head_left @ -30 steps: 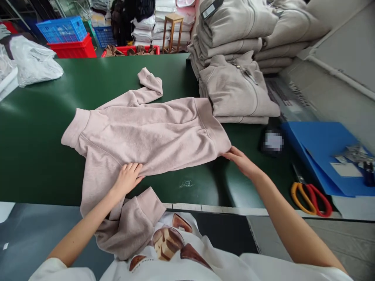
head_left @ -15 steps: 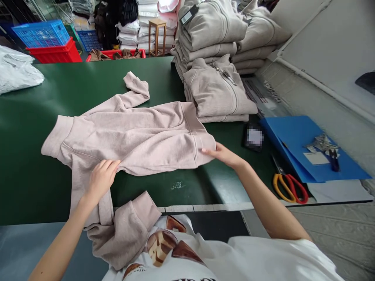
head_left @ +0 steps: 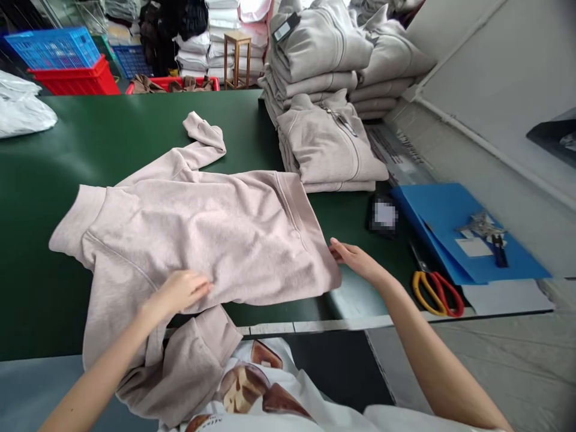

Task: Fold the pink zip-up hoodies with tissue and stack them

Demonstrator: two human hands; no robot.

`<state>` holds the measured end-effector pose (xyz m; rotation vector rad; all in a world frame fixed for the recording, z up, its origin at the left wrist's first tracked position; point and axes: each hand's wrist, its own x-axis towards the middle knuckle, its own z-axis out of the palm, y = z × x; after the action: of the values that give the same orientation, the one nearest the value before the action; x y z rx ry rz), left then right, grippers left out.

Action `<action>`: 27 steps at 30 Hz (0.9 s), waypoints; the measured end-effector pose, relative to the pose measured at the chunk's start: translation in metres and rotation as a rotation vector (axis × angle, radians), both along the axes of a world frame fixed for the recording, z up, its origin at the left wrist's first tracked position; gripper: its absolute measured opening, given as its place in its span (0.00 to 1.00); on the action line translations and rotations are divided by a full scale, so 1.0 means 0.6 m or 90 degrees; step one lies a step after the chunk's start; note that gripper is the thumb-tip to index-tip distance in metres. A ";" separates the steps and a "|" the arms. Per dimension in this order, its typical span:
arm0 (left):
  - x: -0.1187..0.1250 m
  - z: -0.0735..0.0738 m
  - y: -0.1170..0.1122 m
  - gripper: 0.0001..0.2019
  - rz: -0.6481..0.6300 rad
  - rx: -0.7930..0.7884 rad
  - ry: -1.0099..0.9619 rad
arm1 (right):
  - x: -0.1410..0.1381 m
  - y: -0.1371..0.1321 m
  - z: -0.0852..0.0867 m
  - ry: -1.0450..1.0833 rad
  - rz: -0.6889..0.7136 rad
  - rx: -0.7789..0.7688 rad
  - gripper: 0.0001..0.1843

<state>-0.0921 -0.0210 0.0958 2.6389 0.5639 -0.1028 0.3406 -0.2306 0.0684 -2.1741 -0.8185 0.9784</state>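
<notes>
A pale pink sweatshirt point(head_left: 202, 234) lies spread across the green table point(head_left: 112, 132). One sleeve points to the far side, the other hangs over the near edge against my body. My left hand point(head_left: 180, 291) pinches the near edge of the sweatshirt's body. My right hand point(head_left: 353, 259) holds the hem at its right corner. Both hands grip the fabric close to the table's near edge.
Stacks of folded beige zip jackets point(head_left: 328, 144) stand at the far right of the table. A blue folder point(head_left: 463, 234) with small tools, orange-handled scissors point(head_left: 434, 288) and a dark device point(head_left: 382, 213) lie to the right. Crates point(head_left: 67, 66) and a white bag point(head_left: 22, 111) sit at the far left.
The near side of the sweatshirt has been drawn toward me and now lies broader. My left hand moved right along the edge; my right hand moved slightly nearer.
</notes>
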 end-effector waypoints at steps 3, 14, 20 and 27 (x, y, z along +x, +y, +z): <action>-0.002 -0.025 0.070 0.21 0.225 0.219 -0.129 | -0.001 0.078 0.017 -0.311 0.027 0.108 0.20; -0.117 -0.110 0.041 0.35 0.379 0.348 0.044 | -0.017 0.480 0.048 -0.592 0.382 0.002 0.30; -0.148 -0.089 -0.021 0.42 0.480 0.281 0.241 | 0.011 0.505 0.087 -0.557 0.277 -0.047 0.15; -0.134 -0.009 0.000 0.47 0.436 0.066 0.445 | -0.005 0.431 0.056 -0.707 0.200 0.058 0.17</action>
<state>-0.1728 -0.0211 0.0901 2.2957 1.6907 -0.8054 0.3378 0.0278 0.1019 -2.4693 -1.6716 -0.2676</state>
